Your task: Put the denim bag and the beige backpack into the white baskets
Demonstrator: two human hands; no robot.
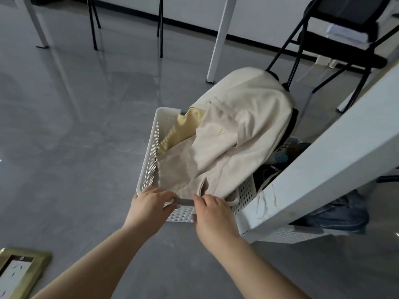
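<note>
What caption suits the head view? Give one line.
Both hands, left hand and right hand, grasp the white basket rim; beige backpack inside.

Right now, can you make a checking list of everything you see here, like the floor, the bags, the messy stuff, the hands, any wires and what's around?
Surface: grey shiny floor, bare around the basket.
Job's things: beige backpack lies in the white basket, its top bulging over the far rim. Denim bag sits lower right in a second basket, partly hidden by a white table edge.
Clutter: yellow cloth under the backpack; gold picture frame on the floor.
Grippers: left hand and right hand grip the basket's near rim.
Cables: nothing seen for sure.
Surroundings: black folding chair, white table legs.
</note>
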